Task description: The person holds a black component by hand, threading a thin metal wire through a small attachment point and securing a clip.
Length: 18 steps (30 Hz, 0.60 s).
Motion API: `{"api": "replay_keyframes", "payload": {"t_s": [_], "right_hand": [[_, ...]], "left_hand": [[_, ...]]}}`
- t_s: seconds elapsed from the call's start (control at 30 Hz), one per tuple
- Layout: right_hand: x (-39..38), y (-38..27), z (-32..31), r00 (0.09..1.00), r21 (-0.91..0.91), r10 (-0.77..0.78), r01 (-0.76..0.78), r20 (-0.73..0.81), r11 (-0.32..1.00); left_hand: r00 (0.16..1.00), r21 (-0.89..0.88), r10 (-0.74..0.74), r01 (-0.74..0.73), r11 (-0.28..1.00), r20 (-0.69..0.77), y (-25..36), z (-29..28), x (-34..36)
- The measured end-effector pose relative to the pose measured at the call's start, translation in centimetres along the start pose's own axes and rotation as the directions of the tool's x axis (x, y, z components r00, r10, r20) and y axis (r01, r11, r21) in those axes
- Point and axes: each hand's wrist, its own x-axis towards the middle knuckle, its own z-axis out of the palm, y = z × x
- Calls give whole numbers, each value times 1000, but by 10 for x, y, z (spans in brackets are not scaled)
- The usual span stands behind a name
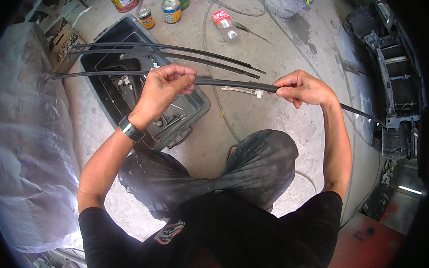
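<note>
Black strip (238, 84) in L+R grips (163, 86)

head: worn fisheye | faces steeply down | lap (205, 185) close below | floor (282, 118) farther

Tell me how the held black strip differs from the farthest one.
The held strip is gripped by the left hand and right hand; the farthest strip has no hand on it. The held strip runs past the right hand; the farthest strip ends short of it. Both are long, thin and black.
</note>
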Motion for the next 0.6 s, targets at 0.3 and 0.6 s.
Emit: {"api": "replay_keyframes", "payload": {"t_s": [0.3,0.6], "right_hand": [[2,0,2,1000,-8,11,-11,-9,1000],[-2,-4,4,1000,-6,1,-1,-16,1000]], "left_hand": [[1000,-62,-21,22,998,7,-1,-2,0],[1000,-39,18,-17,999,9,-2,6,-11]]}}
